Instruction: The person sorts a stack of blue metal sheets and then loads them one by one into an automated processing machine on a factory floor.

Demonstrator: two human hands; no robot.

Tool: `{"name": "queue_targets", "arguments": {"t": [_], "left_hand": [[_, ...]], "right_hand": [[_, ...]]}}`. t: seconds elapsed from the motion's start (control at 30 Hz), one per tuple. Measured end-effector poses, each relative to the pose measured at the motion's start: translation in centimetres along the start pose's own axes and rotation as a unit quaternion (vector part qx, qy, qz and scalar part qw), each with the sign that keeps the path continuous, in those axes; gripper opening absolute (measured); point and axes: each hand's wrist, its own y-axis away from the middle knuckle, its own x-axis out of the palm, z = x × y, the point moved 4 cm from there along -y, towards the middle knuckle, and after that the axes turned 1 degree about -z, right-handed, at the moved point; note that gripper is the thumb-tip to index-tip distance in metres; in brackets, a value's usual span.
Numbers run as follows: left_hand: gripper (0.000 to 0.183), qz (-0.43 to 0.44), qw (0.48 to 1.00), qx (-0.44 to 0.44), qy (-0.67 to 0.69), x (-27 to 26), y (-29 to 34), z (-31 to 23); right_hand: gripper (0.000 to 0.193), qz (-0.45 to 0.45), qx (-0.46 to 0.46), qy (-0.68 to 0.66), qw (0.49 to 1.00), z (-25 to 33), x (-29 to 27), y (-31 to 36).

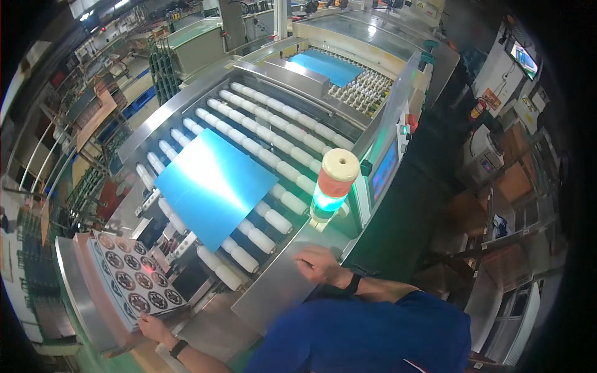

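At the lower left, a stack of pale panels point(140, 275) printed with rows of dark round patterns leans in a metal-sided holder point(84, 298). My left hand point(157, 329) is at the stack's near corner, its fingers closed on the edge of a panel. My right hand point(320, 265) rests on the steel ledge point(273, 297) in front of me, fingers curled in, with nothing visible in them. Beyond both hands, a shiny blue sheet point(214, 186) lies flat on the white rollers point(273, 140) of a conveyor; neither hand touches it.
A signal lamp point(334, 180) with a lit green section stands right of the rollers, beside a control screen point(384, 171). Farther along the line lies another blue sheet point(326, 67). Racks point(165, 71) stand at left; shelves with boxes point(513, 261) line the right.
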Motion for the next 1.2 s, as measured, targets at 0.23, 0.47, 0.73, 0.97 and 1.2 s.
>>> {"name": "queue_targets", "arguments": {"t": [0.23, 0.47, 0.73, 0.97, 1.2], "left_hand": [[0.045, 0.024, 0.997, -0.073, 0.004, -1.5, 0.2, -0.4], [0.039, -0.016, 0.999, -0.039, 0.015, -1.2, 0.4, -2.1], [0.042, -0.023, 0.998, -0.050, 0.028, -2.3, 0.7, -2.4], [0.043, -0.031, 0.998, -0.039, 0.034, -2.0, 0.5, -1.7], [0.042, -0.020, 0.999, -0.042, 0.028, -1.9, 0.2, -2.0]], "right_hand": [[0.008, 0.008, 0.001, -0.016, 1.000, -0.5, 0.6, 0.0], [0.007, -0.010, -0.015, -0.023, 1.000, 0.2, 0.3, -0.4], [0.007, 0.010, -0.003, -0.011, 1.000, -0.5, 0.5, -0.2], [0.008, 0.004, -0.012, -0.022, 1.000, -0.2, 0.5, -0.3], [0.008, 0.008, -0.006, -0.014, 1.000, -0.2, 0.4, -0.3]]}}
